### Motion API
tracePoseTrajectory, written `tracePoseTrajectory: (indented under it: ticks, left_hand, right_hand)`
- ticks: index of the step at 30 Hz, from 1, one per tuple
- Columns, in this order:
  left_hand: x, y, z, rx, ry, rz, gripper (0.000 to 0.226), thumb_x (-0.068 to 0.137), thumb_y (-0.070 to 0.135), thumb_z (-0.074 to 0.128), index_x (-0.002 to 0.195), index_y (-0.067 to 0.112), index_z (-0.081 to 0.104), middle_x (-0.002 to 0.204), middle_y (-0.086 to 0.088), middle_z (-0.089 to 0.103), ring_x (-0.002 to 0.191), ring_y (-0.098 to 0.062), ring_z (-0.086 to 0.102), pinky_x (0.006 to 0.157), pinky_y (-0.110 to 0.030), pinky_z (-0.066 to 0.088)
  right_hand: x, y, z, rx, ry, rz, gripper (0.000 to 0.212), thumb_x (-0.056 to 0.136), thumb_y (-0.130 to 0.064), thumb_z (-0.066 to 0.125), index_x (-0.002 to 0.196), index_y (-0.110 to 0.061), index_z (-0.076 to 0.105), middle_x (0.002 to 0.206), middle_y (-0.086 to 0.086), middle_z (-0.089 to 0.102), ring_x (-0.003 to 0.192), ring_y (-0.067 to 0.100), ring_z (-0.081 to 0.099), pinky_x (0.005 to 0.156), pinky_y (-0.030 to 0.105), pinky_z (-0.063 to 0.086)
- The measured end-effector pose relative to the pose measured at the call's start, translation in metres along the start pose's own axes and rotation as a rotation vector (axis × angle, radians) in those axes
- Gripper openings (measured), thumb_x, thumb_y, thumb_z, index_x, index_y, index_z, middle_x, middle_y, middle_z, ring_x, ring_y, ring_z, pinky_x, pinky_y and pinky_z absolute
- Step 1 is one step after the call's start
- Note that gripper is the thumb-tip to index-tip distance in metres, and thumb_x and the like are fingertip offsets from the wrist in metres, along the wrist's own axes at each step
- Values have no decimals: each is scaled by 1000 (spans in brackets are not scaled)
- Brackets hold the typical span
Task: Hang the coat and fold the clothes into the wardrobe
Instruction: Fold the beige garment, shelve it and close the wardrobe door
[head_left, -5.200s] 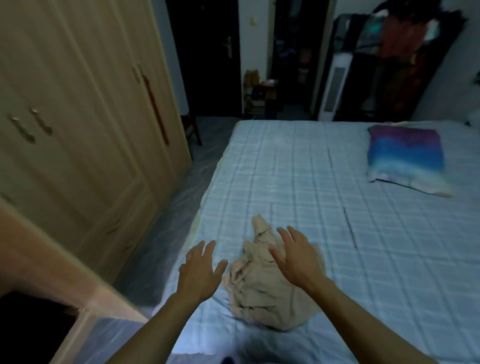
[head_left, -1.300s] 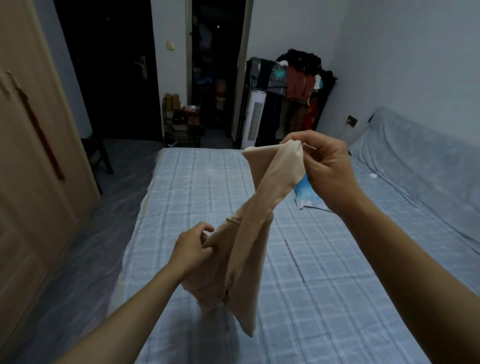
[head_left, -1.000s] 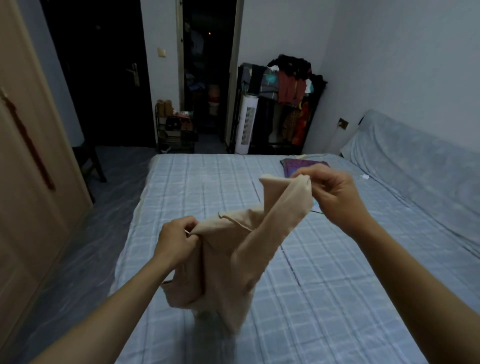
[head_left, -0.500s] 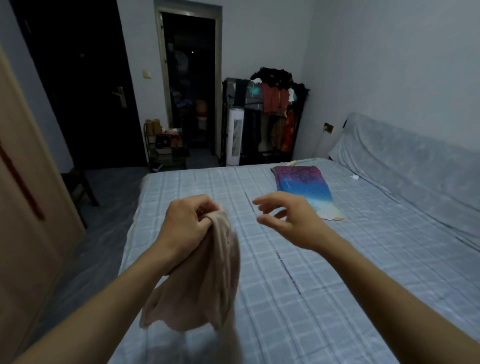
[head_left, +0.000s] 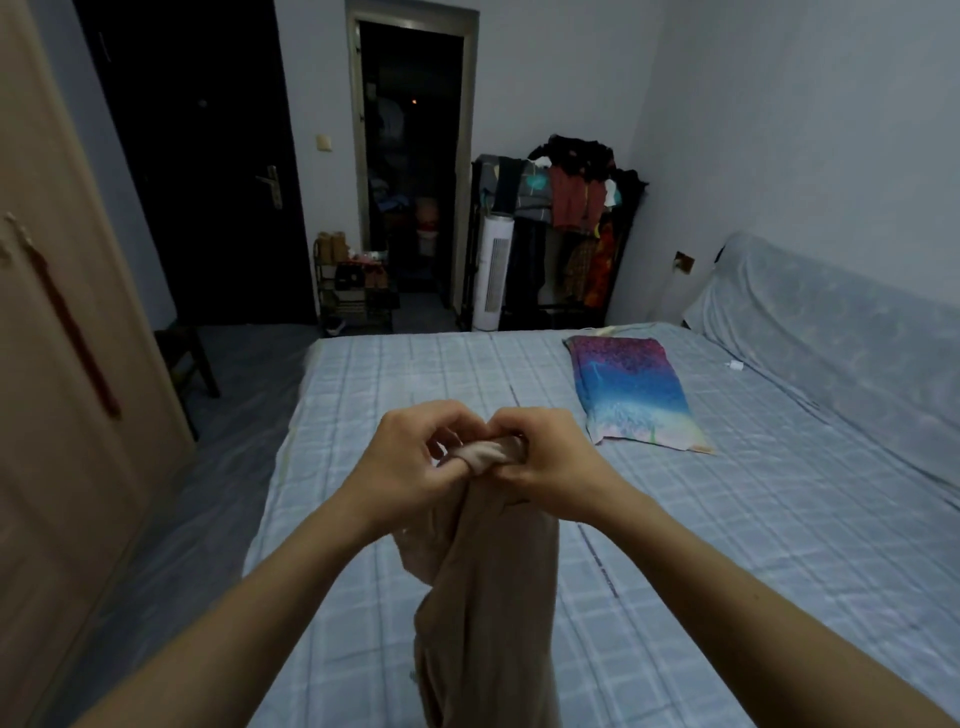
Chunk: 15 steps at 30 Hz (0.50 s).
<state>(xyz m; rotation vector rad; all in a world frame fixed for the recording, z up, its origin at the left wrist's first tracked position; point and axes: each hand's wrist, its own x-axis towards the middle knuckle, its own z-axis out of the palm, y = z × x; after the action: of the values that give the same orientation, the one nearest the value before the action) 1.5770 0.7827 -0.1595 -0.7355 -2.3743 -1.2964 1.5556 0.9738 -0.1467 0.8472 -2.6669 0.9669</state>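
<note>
A beige garment (head_left: 488, 597) hangs bunched in the air above the near part of the bed (head_left: 426, 379). My left hand (head_left: 410, 460) and my right hand (head_left: 545, 462) are close together in front of me. Each grips the garment's top edge, with fingers curled round the cloth. The rest of the fabric droops in loose folds between my forearms, down past the bottom of the view. The wooden wardrobe (head_left: 57, 389) stands along the left wall, its doors closed.
A colourful pillow (head_left: 631, 395) lies on the bed's far right. A covered sofa (head_left: 831, 332) runs along the right wall. Behind the bed stand a clothes rack (head_left: 566, 218), a white tower fan (head_left: 496, 275), a shoe shelf (head_left: 353, 280) and a dark stool (head_left: 187, 358).
Half a second ago only my left hand held the garment and my right hand was free. My right hand has now come in and taken hold of the top edge beside my left.
</note>
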Motion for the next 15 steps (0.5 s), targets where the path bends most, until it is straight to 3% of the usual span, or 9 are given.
tracePoseTrajectory:
  ticks: [3, 6, 9, 11, 15]
  left_hand:
    - [-1, -6, -15, -104, -93, -112, 42, 84, 4, 69, 117, 29, 64, 108, 11, 67, 97, -12, 67, 78, -26, 57]
    - [2, -16, -24, -64, -49, -171, 40, 87, 1, 64, 113, 32, 64, 112, 15, 65, 101, -6, 64, 78, -26, 57]
    - [5, -28, -25, 18, -5, -213, 34, 88, 11, 68, 111, 36, 65, 115, 21, 64, 107, 2, 59, 80, -27, 56]
    - [4, -37, -21, 78, -96, -218, 43, 86, 20, 72, 122, 41, 59, 124, 25, 58, 117, 6, 52, 90, -25, 50]
    - [4, -32, -12, -161, -272, -305, 41, 89, 44, 70, 128, 37, 59, 122, 16, 65, 117, 0, 59, 100, -33, 50]
  right_hand:
    - [1, -2, -5, 50, 18, -38, 22, 72, -8, 77, 85, -23, 69, 78, -12, 67, 75, 2, 63, 64, 14, 44]
    - [1, -4, -17, 85, 22, -87, 36, 69, 7, 65, 95, -16, 73, 87, -10, 71, 85, 3, 67, 74, 16, 50]
    - [1, -9, -29, 78, 33, -152, 42, 70, 13, 62, 98, -16, 74, 93, -10, 73, 92, 4, 68, 80, 21, 53]
    - [1, -11, -37, 69, 52, -180, 47, 69, 16, 60, 100, -16, 74, 95, -10, 73, 95, 3, 68, 83, 19, 52]
    - [1, -12, -50, 39, 164, -207, 52, 65, 21, 57, 99, -14, 75, 93, -10, 73, 92, 1, 67, 81, 15, 51]
